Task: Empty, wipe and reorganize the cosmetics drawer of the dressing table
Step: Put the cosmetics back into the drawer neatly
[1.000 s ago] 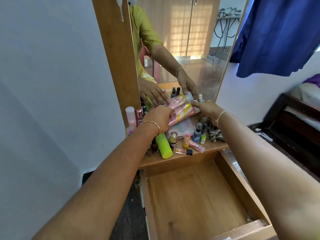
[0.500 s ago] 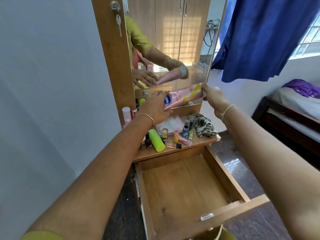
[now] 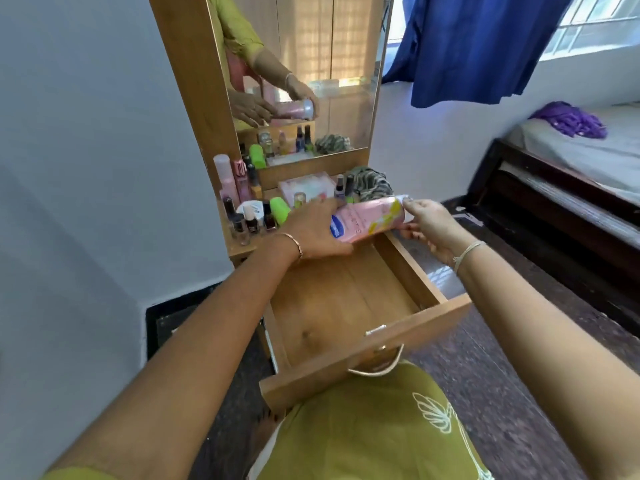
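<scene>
A pink lotion bottle (image 3: 369,218) with a blue label lies sideways between both hands, just above the back of the pulled-out wooden drawer (image 3: 349,306). My left hand (image 3: 313,230) holds its bottom end. My right hand (image 3: 427,225) grips the white cap end with its fingers. The drawer's bare wooden floor shows nothing inside. Many small cosmetics crowd the dressing table top (image 3: 239,249): nail polish bottles (image 3: 247,223), a green tube (image 3: 280,209), a tall pink bottle (image 3: 225,178) and a clear box (image 3: 306,185).
A striped cloth (image 3: 372,185) lies at the top's right end. The mirror (image 3: 304,74) stands behind the table. A bed (image 3: 568,168) with a dark frame is at the right, a blue curtain (image 3: 478,46) above it. A white wall closes the left.
Both hands lifted the pink bottle off the table top, raised it before the mirror, then brought it down toward me to just over the drawer's back. The view tilted downward.
</scene>
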`<move>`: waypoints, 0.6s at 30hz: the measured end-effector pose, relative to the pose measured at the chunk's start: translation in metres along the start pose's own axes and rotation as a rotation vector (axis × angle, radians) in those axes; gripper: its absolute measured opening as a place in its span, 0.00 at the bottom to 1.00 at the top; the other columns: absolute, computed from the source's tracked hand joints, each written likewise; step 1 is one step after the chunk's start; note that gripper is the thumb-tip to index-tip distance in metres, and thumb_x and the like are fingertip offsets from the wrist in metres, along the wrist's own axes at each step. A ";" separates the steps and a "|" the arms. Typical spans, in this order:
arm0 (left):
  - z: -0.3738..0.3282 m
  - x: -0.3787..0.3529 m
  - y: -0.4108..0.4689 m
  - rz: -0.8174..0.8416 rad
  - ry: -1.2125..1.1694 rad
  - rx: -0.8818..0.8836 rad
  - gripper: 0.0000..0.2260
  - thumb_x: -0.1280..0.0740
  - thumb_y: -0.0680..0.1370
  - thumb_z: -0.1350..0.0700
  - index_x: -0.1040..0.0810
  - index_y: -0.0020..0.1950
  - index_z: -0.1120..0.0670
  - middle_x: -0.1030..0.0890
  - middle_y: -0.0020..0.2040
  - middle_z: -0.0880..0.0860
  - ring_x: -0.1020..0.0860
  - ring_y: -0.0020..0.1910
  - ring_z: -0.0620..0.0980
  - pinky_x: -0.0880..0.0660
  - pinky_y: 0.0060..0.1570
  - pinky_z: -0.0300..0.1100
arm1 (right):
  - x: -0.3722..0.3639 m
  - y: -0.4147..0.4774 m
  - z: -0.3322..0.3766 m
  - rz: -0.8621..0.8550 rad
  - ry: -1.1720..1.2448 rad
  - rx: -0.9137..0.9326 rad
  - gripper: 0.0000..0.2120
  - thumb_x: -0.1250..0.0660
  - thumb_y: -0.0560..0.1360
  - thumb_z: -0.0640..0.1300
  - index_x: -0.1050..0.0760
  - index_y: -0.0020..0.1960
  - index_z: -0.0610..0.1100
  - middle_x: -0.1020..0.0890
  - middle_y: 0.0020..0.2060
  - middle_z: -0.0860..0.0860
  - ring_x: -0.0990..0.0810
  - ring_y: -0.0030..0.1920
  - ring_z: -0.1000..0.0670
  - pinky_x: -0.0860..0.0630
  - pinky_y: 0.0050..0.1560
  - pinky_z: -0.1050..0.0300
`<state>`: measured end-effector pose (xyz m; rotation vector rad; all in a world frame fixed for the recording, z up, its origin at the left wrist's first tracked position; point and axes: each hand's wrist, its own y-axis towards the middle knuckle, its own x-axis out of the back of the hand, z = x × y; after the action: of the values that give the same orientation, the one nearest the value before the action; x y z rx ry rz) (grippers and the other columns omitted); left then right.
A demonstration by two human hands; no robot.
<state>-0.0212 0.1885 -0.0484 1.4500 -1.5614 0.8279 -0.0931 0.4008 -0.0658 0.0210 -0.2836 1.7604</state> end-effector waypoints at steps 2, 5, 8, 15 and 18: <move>-0.001 -0.023 -0.009 0.125 -0.017 0.030 0.37 0.25 0.65 0.43 0.33 0.69 0.54 0.25 0.61 0.54 0.24 0.56 0.53 0.24 0.56 0.49 | 0.001 -0.005 -0.022 -0.013 0.009 -0.014 0.10 0.39 0.80 0.47 0.27 0.52 0.39 0.26 0.33 0.48 0.27 0.26 0.57 0.29 0.29 0.64; -0.002 -0.058 -0.016 0.234 -0.064 0.140 0.32 0.26 0.66 0.39 0.29 0.62 0.55 0.22 0.56 0.53 0.23 0.52 0.52 0.24 0.53 0.49 | -0.003 -0.009 -0.051 -0.036 0.034 -0.041 0.10 0.37 0.80 0.44 0.27 0.54 0.37 0.28 0.34 0.48 0.30 0.29 0.55 0.29 0.30 0.63; 0.002 -0.089 -0.017 0.302 -0.352 0.318 0.23 0.30 0.73 0.44 0.27 0.59 0.57 0.20 0.56 0.56 0.21 0.52 0.54 0.23 0.53 0.49 | -0.006 -0.007 -0.072 -0.052 0.006 -0.096 0.12 0.37 0.80 0.42 0.26 0.58 0.36 0.22 0.41 0.45 0.25 0.37 0.52 0.25 0.39 0.60; 0.004 -0.140 -0.010 0.195 -0.682 0.692 0.19 0.42 0.81 0.51 0.34 0.65 0.62 0.26 0.64 0.61 0.25 0.60 0.57 0.29 0.55 0.44 | -0.009 0.007 -0.097 -0.084 -0.289 -0.035 0.21 0.36 0.76 0.37 0.29 0.69 0.42 0.21 0.60 0.47 0.20 0.56 0.47 0.24 0.61 0.47; -0.001 -0.155 -0.003 0.161 -0.696 0.767 0.16 0.43 0.82 0.56 0.34 0.66 0.64 0.26 0.64 0.62 0.26 0.61 0.58 0.30 0.53 0.43 | -0.008 0.009 -0.099 -0.130 -0.381 0.042 0.16 0.38 0.75 0.33 0.21 0.60 0.45 0.17 0.51 0.52 0.18 0.51 0.52 0.23 0.60 0.50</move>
<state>-0.0201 0.2581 -0.1865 2.3697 -1.9909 1.1728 -0.0865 0.4113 -0.1643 0.3997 -0.5099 1.6245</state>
